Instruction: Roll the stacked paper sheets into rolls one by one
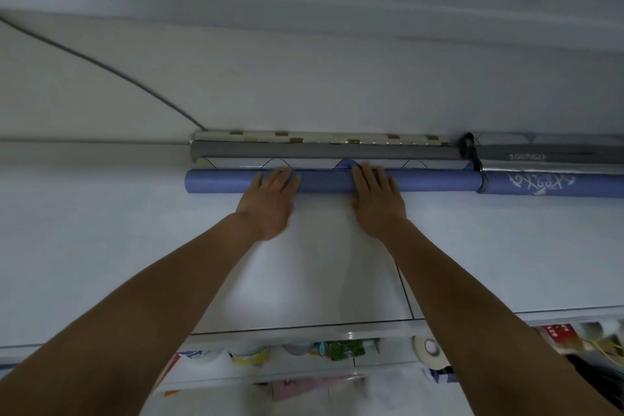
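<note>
A blue paper roll (219, 181) lies across the far side of the white table (101, 246). My left hand (270, 203) and my right hand (378, 201) rest flat on its middle, fingers spread and laid over the top of the roll. Behind it, against the wall, lie a white patterned roll (236, 164), a grey roll (304, 151) and a cream roll with brown squares (320, 137). No flat stack of sheets shows on the table.
To the right lies a tied bundle of rolls (540, 182), blue with white lettering and silver-grey, bound by a black strap (471, 149). A grey cable (101, 62) runs down the wall. A shelf below the table's front edge holds tape (430, 348) and small items.
</note>
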